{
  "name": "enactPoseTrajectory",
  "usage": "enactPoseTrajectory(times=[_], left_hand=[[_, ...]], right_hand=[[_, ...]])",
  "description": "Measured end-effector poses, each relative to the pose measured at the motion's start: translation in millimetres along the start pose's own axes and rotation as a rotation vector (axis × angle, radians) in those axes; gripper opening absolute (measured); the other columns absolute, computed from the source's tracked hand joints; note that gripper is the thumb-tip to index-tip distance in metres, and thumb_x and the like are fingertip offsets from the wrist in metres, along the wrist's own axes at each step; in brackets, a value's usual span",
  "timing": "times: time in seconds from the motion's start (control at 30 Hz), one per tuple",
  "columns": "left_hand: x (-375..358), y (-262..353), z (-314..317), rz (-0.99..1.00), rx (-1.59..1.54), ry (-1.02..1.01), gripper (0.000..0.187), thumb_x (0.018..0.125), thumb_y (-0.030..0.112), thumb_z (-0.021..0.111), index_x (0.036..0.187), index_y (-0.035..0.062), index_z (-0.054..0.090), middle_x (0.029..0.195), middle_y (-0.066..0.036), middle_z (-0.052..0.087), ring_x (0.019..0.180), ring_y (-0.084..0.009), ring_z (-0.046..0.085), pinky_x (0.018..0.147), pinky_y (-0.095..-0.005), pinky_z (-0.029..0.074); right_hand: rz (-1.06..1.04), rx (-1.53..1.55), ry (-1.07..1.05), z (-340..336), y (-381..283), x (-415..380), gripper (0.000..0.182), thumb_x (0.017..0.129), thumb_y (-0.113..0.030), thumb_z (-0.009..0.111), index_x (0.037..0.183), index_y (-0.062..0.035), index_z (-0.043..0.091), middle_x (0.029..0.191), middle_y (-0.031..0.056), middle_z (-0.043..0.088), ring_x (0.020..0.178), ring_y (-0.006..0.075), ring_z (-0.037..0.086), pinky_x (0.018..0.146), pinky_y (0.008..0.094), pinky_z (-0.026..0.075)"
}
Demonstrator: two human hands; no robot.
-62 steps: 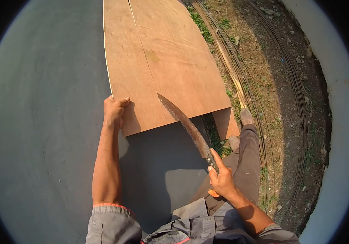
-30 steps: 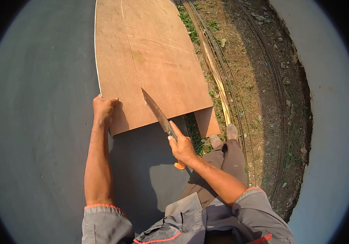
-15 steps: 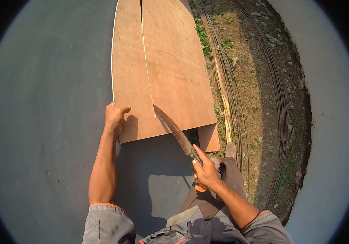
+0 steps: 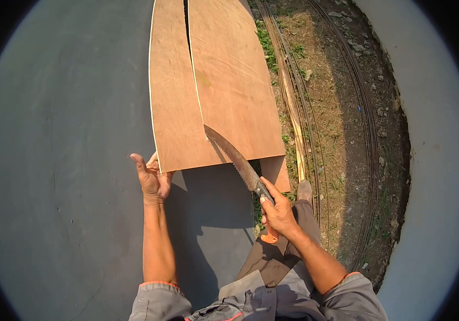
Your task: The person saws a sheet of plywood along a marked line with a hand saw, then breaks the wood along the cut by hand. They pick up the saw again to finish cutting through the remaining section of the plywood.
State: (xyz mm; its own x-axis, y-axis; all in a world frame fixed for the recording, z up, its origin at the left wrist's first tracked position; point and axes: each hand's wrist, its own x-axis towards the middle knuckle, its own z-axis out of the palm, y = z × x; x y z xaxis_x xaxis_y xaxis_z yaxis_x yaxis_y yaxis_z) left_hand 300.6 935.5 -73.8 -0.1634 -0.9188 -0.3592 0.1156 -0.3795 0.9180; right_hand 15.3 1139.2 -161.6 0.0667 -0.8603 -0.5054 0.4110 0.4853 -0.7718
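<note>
A curved hand saw with an orange-ended handle is gripped in my right hand. Its tip sits in the long cut line of a plywood sheet. The cut runs up the sheet and widens into a dark gap near the top. My left hand is at the near left corner of the narrower plywood strip, palm up and thumb stretched out, with fingers partly hidden under the edge.
A grey wall-like surface fills the left. On the right, long thin rods and a wooden strip lie on grassy soil. A smaller plywood piece shows below the sheet, near my shoe.
My left hand has gone from gripping the edge with thumb on top to palm up at the corner. The gap has widened, and the sheet's near edge and the saw appear slightly higher.
</note>
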Motion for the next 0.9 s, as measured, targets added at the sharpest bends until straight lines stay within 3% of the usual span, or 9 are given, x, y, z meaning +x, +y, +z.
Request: enactPoseTrajectory(times=[0.1,0.17,0.2,0.27,0.3,0.5,0.6,0.73,0.9], left_hand=[[-22.4,-18.5,15.4,0.054,-0.373,-0.125,0.095,0.089,0.073,0.065,0.133,-0.0102,0.057,0.135,-0.021,0.063,0.127,-0.0277,0.061,0.109,-0.0407,0.049],[-23.8,-32.2,8.0,0.143,0.116,-0.042,0.075,0.086,0.044,0.086,0.131,-0.0101,0.06,0.133,-0.017,0.064,0.127,-0.0271,0.059,0.114,-0.041,0.042],[-18.9,-41.1,7.9,0.144,0.117,-0.039,0.075,0.086,0.044,0.086,0.131,-0.0101,0.06,0.133,-0.017,0.064,0.127,-0.0271,0.059,0.114,-0.041,0.042],[-4.3,-57.5,16.9,0.022,0.301,0.184,0.069,0.08,0.021,0.092,0.132,-0.0092,0.06,0.134,-0.013,0.063,0.129,-0.0246,0.056,0.116,-0.042,0.038],[-0.4,-62.5,28.2,0.155,0.338,0.301,0.053,0.084,0.014,0.087,0.127,-0.0065,0.064,0.126,-0.011,0.066,0.118,-0.0214,0.06,0.108,-0.0391,0.044],[25.4,-88.4,-10.3,0.018,0.099,0.39,0.015,0.089,0.004,0.08,0.101,0.0005,0.073,0.097,-0.006,0.072,0.087,-0.0173,0.067,0.09,-0.0328,0.051],[9.3,-74.9,35.7,0.116,0.074,0.338,0.007,0.089,0.002,0.078,0.095,0.0007,0.074,0.096,-0.006,0.073,0.09,-0.0174,0.068,0.088,-0.0322,0.052],[9.9,-76.5,10.4,-0.012,0.158,0.252,0.017,0.089,-0.001,0.075,0.105,0.0,0.071,0.099,-0.007,0.073,0.09,-0.019,0.07,0.087,-0.0355,0.054],[10.5,-75.5,15.9,0.061,0.155,0.192,0.03,0.088,-0.005,0.075,0.116,-0.0024,0.066,0.107,-0.009,0.071,0.096,-0.0203,0.07,0.087,-0.0357,0.057]], right_hand=[[-0.019,0.005,0.005,-0.4,3.4,0.4,0.058,0.105,-0.012,0.052,0.161,-0.0165,0.039,0.069,-0.0023,0.054,0.053,0.0068,0.055,0.05,0.027,0.051],[-0.01,0.002,0.004,1.2,-0.7,0.8,0.058,0.104,-0.012,0.053,0.161,-0.0163,0.039,0.069,-0.0021,0.054,0.053,0.007,0.055,0.05,0.0273,0.051],[-0.008,0.0,-0.005,1.4,-2.6,2.2,0.058,0.104,-0.012,0.053,0.16,-0.0161,0.04,0.069,-0.0019,0.054,0.053,0.0071,0.055,0.05,0.0276,0.051],[-0.028,-0.023,-0.012,7.1,-0.6,4.9,0.058,0.104,-0.011,0.053,0.16,-0.0155,0.04,0.068,-0.0012,0.054,0.053,0.0079,0.056,0.049,0.0283,0.051],[-0.053,-0.043,-0.008,9.3,-0.9,4.4,0.059,0.103,-0.011,0.054,0.16,-0.015,0.04,0.068,-0.0005,0.054,0.052,0.0086,0.056,0.049,0.0289,0.051],[-0.116,-0.109,0.035,24.9,17.5,-19.6,0.061,0.101,-0.007,0.055,0.16,-0.012,0.039,0.066,0.0046,0.058,0.054,0.0125,0.059,0.053,0.0337,0.051],[-0.171,-0.161,0.053,24.9,32.4,-27.7,0.063,0.1,-0.005,0.055,0.161,-0.0102,0.037,0.067,0.0069,0.061,0.055,0.0144,0.061,0.055,0.0352,0.052],[-0.154,-0.083,0.093,47.2,14.9,20.1,0.063,0.1,-0.006,0.056,0.16,-0.0083,0.037,0.065,0.0093,0.058,0.052,0.0184,0.058,0.054,0.0356,0.05],[-0.297,-0.14,0.152,69.3,47.6,56.1,0.062,0.1,-0.006,0.055,0.16,-0.0072,0.037,0.061,0.01,0.056,0.05,0.0189,0.057,0.052,0.0367,0.048]])
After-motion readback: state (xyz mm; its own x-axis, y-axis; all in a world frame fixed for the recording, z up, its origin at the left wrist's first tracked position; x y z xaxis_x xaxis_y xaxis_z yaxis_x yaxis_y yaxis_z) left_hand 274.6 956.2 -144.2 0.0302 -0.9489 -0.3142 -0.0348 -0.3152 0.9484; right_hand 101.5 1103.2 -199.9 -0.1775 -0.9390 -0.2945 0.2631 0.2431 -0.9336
